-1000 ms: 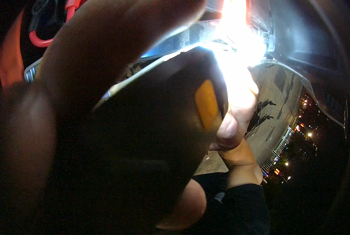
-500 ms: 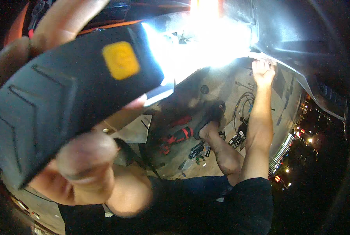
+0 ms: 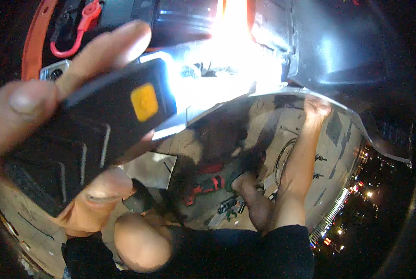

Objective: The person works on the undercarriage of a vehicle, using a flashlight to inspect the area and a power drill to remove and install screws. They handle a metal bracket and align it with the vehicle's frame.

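1. At upper left, the left hand (image 3: 36, 104) is closed around a black lamp (image 3: 105, 116), thumb below; this grip leaves the yellow button (image 3: 144, 102) uncovered, evidently to direct the glare (image 3: 231, 88) rightward.
2. At a curved panel (image 3: 343, 106), the raised right hand (image 3: 318, 108) meets the pale edge, presumably to steady it; fingertips hidden, closure cannot be told.
3. On the floor (image 3: 333, 160), a red-and-black tool (image 3: 212, 185) lies apart from both hands.

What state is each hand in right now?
Left hand: closed around a black flashlight.
Right hand: at the curved panel edge; grip cannot be told.
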`<action>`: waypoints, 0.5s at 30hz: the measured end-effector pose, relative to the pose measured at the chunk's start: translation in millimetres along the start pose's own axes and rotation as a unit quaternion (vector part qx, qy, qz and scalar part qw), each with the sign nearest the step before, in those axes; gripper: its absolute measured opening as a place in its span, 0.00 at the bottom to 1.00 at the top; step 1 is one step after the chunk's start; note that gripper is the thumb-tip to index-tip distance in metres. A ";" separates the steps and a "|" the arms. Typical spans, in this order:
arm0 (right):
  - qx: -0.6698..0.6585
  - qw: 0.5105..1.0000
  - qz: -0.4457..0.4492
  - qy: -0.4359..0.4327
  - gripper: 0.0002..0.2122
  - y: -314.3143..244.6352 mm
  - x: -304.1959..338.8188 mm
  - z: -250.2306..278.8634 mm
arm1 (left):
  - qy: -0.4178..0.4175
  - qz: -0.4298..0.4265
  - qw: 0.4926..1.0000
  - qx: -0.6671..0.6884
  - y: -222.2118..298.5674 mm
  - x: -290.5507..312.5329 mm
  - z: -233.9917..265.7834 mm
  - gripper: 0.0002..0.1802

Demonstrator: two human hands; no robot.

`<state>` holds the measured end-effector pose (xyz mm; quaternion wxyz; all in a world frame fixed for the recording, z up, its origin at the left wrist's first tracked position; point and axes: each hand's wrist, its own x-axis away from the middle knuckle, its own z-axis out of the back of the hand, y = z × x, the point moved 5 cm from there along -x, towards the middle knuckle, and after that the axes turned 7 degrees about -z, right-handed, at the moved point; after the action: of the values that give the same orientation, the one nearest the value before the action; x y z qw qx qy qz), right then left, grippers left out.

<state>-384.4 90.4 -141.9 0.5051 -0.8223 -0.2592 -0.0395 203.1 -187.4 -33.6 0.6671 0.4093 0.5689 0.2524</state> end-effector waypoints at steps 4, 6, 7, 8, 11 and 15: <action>-0.066 0.991 0.025 0.110 0.16 -17.0 -13.4 10.2 | -0.215 0.062 0.962 0.154 4.3 -33.4 -30.5 0.36; -0.061 0.998 -0.001 0.035 0.16 -17.6 -17.6 1.2 | -0.203 0.088 0.953 0.208 9.3 -37.7 -38.2 0.35; -0.064 0.998 -0.004 0.023 0.16 -17.9 -17.4 -0.4 | -0.152 0.113 0.958 0.214 8.4 -39.1 -36.2 0.34; -0.068 0.998 -0.007 0.012 0.15 -18.1 -15.8 -1.1 | -0.161 0.121 0.953 0.224 9.4 -35.9 -39.5 0.34; -0.094 0.995 -0.036 -0.027 0.15 -17.9 -5.7 0.9 | -0.140 0.187 0.956 0.177 1.2 -23.0 -39.1 0.33; -0.145 0.976 -0.114 -0.114 0.15 -15.6 6.2 2.8 | -0.133 0.162 0.952 0.224 -1.1 -23.4 -37.1 0.31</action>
<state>-386.9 100.7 -128.5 0.3395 -0.8508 -0.3990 -0.0402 161.8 -197.1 -22.2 0.5785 0.6644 0.4429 0.1665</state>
